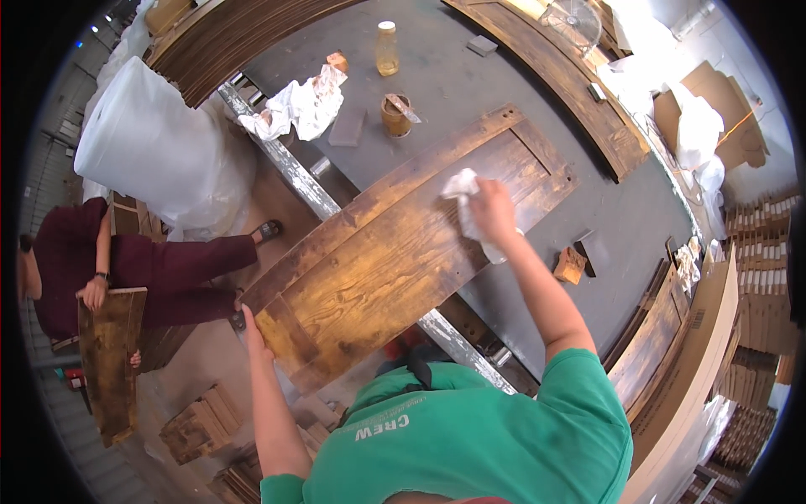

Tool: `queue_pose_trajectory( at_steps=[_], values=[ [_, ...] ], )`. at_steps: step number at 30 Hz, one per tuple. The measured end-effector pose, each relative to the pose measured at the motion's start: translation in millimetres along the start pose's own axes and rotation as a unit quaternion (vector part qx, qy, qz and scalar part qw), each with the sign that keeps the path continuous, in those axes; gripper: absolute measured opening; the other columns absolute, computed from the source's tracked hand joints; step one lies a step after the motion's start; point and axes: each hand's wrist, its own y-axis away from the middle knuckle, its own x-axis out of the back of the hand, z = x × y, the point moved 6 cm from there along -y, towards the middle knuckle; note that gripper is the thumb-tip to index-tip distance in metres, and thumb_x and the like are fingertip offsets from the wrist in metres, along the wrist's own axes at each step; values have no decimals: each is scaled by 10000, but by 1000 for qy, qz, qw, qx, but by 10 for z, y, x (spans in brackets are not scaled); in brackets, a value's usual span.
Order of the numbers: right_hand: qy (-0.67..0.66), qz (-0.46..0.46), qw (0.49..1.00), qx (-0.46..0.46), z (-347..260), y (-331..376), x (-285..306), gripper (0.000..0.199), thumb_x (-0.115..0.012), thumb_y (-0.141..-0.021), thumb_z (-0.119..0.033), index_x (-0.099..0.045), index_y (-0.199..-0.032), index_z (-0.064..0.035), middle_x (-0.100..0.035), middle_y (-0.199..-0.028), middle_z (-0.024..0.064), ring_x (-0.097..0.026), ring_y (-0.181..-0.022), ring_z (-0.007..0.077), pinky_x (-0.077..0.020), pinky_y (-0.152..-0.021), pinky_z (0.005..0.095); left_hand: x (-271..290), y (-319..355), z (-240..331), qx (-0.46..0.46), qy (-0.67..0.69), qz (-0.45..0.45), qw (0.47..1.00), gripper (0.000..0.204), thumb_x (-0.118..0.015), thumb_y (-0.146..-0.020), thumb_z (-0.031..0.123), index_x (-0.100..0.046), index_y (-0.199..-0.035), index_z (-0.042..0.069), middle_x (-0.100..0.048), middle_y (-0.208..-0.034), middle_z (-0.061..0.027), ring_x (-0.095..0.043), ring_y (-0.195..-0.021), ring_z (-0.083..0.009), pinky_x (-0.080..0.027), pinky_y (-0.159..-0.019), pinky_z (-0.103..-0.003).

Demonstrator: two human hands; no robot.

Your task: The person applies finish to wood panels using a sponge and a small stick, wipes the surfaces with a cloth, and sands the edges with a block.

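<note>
A long, brown-stained wooden panel (378,277) with a raised frame lies slantwise over the table edge, its near-left end jutting out past the table. At that end my left hand (256,338) grips the panel's edge; the fingers beneath are partly hidden. My right hand (494,210) is closed on a crumpled white cloth (460,186), pressed against the panel's face toward its far-right end. Wet-looking sheen and darker patches show on the wood around the cloth.
On the grey table (353,50) stand a jar of yellowish liquid (386,52) and a brown pot (396,119) with a brush across it. Crumpled white rags (306,105) and a stained sponge (570,265) lie nearby. At left, a person (63,260) holds another panel (112,365).
</note>
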Motion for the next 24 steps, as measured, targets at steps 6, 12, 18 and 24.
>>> queue_pose_trajectory(
  at_steps=[6, 12, 18, 24],
  values=[
    [-68, -107, 944, 305, -1301, 172, -894, 455, -603, -759, -100, -555, -1210, -62, -525, -1258, 161, -467, -1201, 320, -377, -1025, 417, -454, 460, 123, 13, 30, -2, 999, 758, -516, -846, 661, -474, -1318, 70, -540, -1283, -94, -537, -1141, -257, -470, -926, -406],
    [31, -87, 963, 253, -630, -535, -1171, 434, -523, -770, -13, -573, -1199, -56, -558, -1271, 132, -418, -1283, 332, -331, -1083, 434, -440, 591, 55, 18, 19, 22, 999, 757, -508, -852, 658, -470, -1322, 65, -546, -1271, -101, -541, -1126, -265, -465, -927, -421],
    [314, -1, 948, 48, 1332, -1505, -500, 319, -486, -876, -161, -626, -1162, -152, -564, -1281, 68, -428, -1258, 326, -318, -1055, 455, -283, 499, -4, 2, 4, 62, 998, 722, -534, -863, 621, -474, -1310, 57, -552, -1252, -110, -553, -1102, -274, -471, -916, -429],
    [296, -15, 936, -190, 2056, -1888, -251, 366, -389, -935, -218, -586, -1239, -166, -522, -1315, 132, -429, -1242, 386, -324, -1038, 471, -369, 590, 62, -20, -33, 95, 995, 641, -553, -877, 577, -521, -1247, 55, -602, -1121, -93, -598, -996, -244, -516, -830, -396]
  ],
)
